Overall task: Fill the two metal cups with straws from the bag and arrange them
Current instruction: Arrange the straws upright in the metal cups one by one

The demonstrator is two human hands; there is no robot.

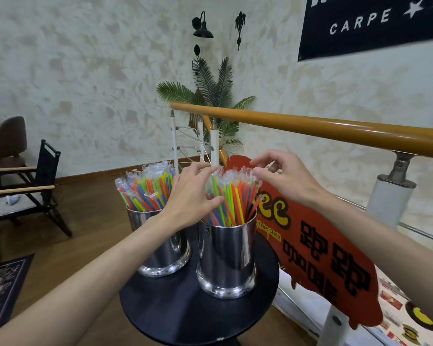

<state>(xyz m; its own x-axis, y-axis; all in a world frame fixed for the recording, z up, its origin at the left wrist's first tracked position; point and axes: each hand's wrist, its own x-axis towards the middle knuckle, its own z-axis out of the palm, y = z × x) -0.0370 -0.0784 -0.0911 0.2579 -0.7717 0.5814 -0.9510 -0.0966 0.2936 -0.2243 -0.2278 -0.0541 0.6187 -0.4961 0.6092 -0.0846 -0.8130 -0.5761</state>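
A: Setup? 
B: Round black table; two metal cups on it, left cup and right cup, both packed with wrapped straws.
A: Hands?
B: Left hand clasps the right cup's bundle. Right hand pinches the wrapper tips.

Coffee shop / café interior. Red sign on the stair railing reads "offee Shop". Two metal cups stuffed with wrapped coloured straws on a small round black tabletop. Folding chair, potted palm, black wall banner reading "CARPE", wall lamp.
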